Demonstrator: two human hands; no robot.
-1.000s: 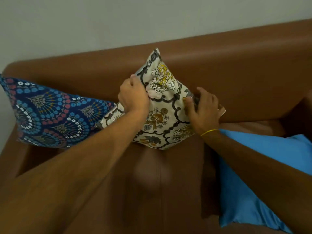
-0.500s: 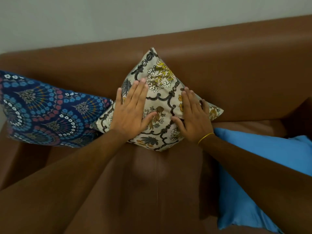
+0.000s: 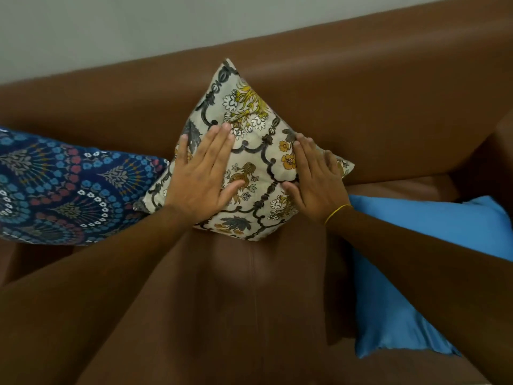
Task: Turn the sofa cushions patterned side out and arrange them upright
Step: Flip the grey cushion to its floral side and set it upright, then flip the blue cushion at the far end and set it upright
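A cream cushion [image 3: 251, 126] with a grey and yellow floral print stands on one corner against the brown sofa back, printed side toward me. My left hand [image 3: 201, 177] lies flat on its left half, fingers together and extended. My right hand [image 3: 315, 180], with a yellow band at the wrist, lies flat on its right half. Neither hand grips the fabric. A dark blue cushion [image 3: 63, 187] with a peacock-fan print leans at the left, touching the cream one. A plain bright blue cushion [image 3: 410, 245] lies flat on the seat at the right, partly under my right forearm.
The brown leather sofa [image 3: 374, 107] fills the view, with its backrest across the top and an armrest [image 3: 494, 162] at the far right. A pale wall runs behind it. The seat has a centre seam [image 3: 254, 287] below the cream cushion.
One second ago both hands gripped the cream cushion's edges. They have let go and now rest flat on its face; the cushion sits more upright against the backrest.
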